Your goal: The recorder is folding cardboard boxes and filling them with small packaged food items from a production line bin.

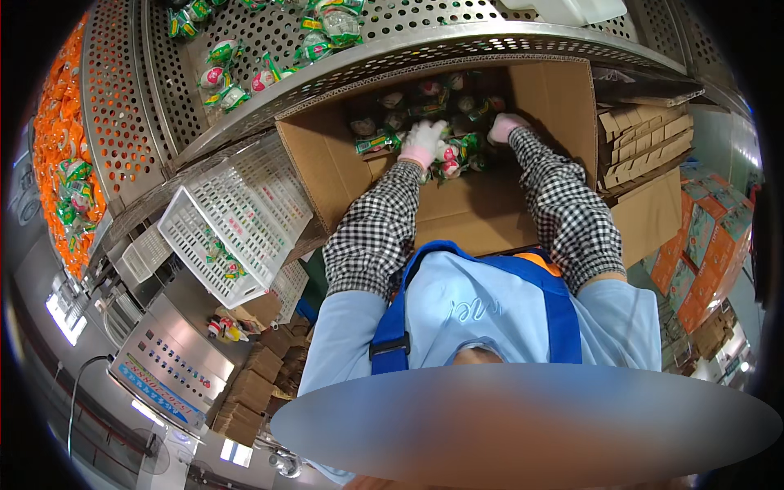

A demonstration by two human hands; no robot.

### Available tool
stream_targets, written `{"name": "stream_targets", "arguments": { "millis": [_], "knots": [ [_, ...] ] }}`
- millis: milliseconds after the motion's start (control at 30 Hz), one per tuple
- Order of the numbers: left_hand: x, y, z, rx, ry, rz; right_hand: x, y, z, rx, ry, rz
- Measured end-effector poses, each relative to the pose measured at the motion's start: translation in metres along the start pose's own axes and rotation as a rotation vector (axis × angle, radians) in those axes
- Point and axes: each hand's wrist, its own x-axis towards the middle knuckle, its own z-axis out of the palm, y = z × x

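Note:
Both my hands are inside an open cardboard box (478, 217), wearing white and pink gloves. Small green-and-clear plastic packets (450, 156) holding roundish pieces cover the far half of its floor. My left hand (421, 142) lies on the packets near the middle, fingers pointing away from me; whether it grips one is hidden. At the right end of the packets is my right hand (507, 127), its fingers bent and mostly out of sight. Bare cardboard shows on the box floor nearer to me.
Beyond the box runs a perforated metal table (263, 37) carrying more packets. A white plastic basket (229, 245) with a few packets stands left. Stacked cardboard pieces (643, 144) are at the right, with orange printed cartons (704, 239) behind them. Orange packets (58, 141) fill the far left.

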Motion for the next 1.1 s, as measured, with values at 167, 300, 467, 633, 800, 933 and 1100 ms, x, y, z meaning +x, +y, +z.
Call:
{"name": "stream_targets", "arguments": {
  "millis": [167, 300, 467, 633, 800, 933, 1100],
  "knots": [
    [0.009, 0.010, -0.009, 0.013, -0.057, -0.114, -0.028, -0.024, -0.041, -0.267, -0.180, -0.544],
    [0.019, -0.004, -0.022, -0.082, -0.126, -0.166, 0.000, -0.026, -0.006, -0.288, -0.022, -0.402],
    [0.010, 0.004, -0.019, 0.003, -0.093, -0.138, -0.022, -0.045, -0.002, -0.460, -0.049, -0.597],
    [0.010, 0.031, -0.051, -0.004, -0.173, -0.301, 0.006, -0.035, 0.021, -0.380, -0.009, -0.499],
    [-0.018, 0.086, -0.196, -0.088, -0.145, -0.312, 0.016, -0.023, 0.024, -0.307, 0.064, -0.604],
    [-0.139, 0.078, -0.291, -0.682, 0.091, -0.174, 0.005, -0.021, 0.010, -0.275, 0.073, -0.700],
    [-0.277, -0.018, -0.293, -1.268, 0.689, -0.415, -0.005, -0.038, 0.015, -0.316, 0.083, -0.506]
  ]
}}
